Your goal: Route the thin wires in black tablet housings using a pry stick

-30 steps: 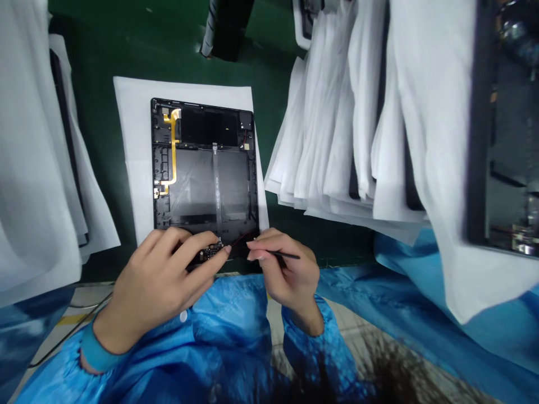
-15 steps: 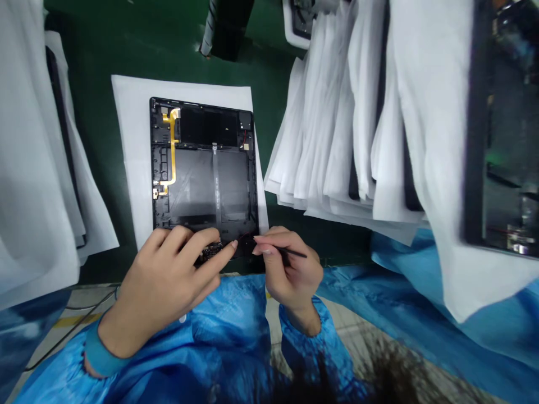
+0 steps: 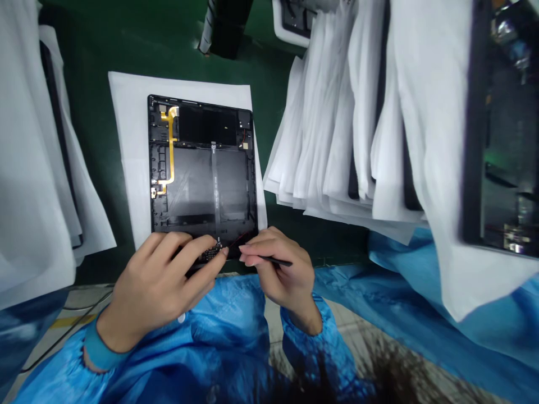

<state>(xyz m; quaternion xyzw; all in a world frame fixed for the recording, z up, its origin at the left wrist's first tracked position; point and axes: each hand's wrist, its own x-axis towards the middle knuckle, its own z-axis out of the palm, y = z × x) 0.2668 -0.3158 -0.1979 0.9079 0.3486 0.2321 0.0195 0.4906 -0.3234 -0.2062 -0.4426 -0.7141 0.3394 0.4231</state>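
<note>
An opened black tablet housing (image 3: pixel 193 185) lies on a white sheet (image 3: pixel 130 140), its inside facing up, with a gold flex cable (image 3: pixel 172 151) along its left side and a grey ribbon cable (image 3: pixel 215 191) down the middle. My left hand (image 3: pixel 164 280) is bent over the near edge, its fingers and thumb closed about a small circuit board (image 3: pixel 210 251) that they partly cover. At the near right corner, my right hand (image 3: pixel 282 269) pinches a thin black stick-like tool (image 3: pixel 275 260). Its working tip is hidden by my fingertips. A thin red wire (image 3: pixel 241 238) runs close by.
Several white sleeves (image 3: pixel 320 123) with dark panels stand in a row on the right. More white sleeves (image 3: pixel 29 168) stand on the left. A larger device (image 3: pixel 505 168) rises at the far right. On the green table (image 3: pixel 147 33), a dark post (image 3: pixel 229 28) stands at the back.
My right hand has shifted left and slightly down with the tool, closer to my left thumb. My left hand has moved slightly left. The view has shifted a little.
</note>
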